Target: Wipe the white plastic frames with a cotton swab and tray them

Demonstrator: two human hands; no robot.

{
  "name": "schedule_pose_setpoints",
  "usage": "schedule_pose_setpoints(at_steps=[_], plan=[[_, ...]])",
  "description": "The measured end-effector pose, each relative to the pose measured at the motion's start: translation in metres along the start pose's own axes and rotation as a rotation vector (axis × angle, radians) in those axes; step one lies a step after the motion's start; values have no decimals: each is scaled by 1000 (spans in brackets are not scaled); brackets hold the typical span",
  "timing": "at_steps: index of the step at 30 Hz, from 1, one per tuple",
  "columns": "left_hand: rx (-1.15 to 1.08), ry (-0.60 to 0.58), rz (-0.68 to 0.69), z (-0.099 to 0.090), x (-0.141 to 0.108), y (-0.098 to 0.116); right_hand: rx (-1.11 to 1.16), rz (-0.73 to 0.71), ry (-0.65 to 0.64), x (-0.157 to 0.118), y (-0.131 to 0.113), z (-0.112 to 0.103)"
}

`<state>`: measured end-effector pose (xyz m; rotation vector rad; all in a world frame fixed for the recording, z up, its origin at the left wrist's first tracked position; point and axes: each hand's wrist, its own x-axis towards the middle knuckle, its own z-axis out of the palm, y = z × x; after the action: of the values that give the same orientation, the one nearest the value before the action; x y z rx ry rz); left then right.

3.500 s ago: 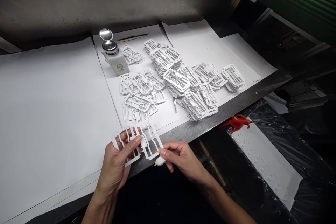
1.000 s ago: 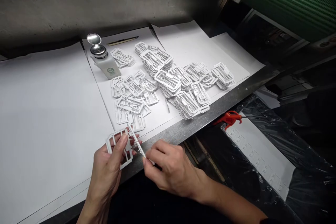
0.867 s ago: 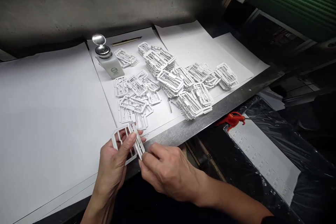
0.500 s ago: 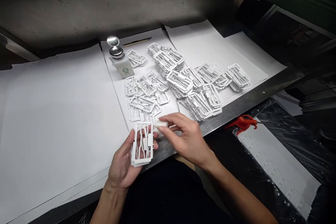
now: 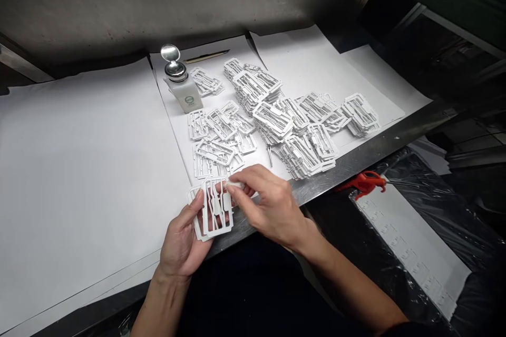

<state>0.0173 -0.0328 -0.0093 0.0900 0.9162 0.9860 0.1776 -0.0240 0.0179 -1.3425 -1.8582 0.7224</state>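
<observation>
Several thin white plastic frames (image 5: 218, 222) lie in my left hand (image 5: 184, 237), fanned out, with the thumb on their left side. My right hand (image 5: 269, 202) pinches a small white wad (image 5: 236, 184) at the upper right corner of the top frame. Beyond my hands, loose white frames (image 5: 215, 152) lie scattered on white paper. Taller stacks of the same frames (image 5: 272, 118) stand to their right.
A pump bottle (image 5: 185, 92) with its round metal lid raised stands behind the loose frames. Near it lies a thin pen-like tool (image 5: 207, 56). Tweezers (image 5: 270, 155) rest beside the stacks. A red air gun (image 5: 367, 183) lies right of the metal table edge (image 5: 316, 189).
My right hand has moved left, bringing the white wad onto the top frame's corner. The frames in my left hand have spread apart, with the lower ones showing on the left.
</observation>
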Motion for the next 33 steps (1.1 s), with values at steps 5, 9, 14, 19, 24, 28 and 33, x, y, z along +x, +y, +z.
schedule_pose_setpoints(at_steps=[5,9,14,19,24,28,33], plan=[[-5,24,43,2,0,5,-8,-48,-307,-22,-8,1],[6,27,30,3,1,6,73,-4,-294,-26,-12,-3],[1,17,46,9,2,2,98,-59,-191,-12,-17,12],[-14,24,83,2,2,7,0,-23,-330,-27,-5,4],[-42,5,63,3,2,9,51,82,-194,-33,-5,-4],[-39,14,64,7,1,8,117,16,-195,-29,-13,7],[-41,9,71,2,1,10,39,98,-93,-30,-2,3]])
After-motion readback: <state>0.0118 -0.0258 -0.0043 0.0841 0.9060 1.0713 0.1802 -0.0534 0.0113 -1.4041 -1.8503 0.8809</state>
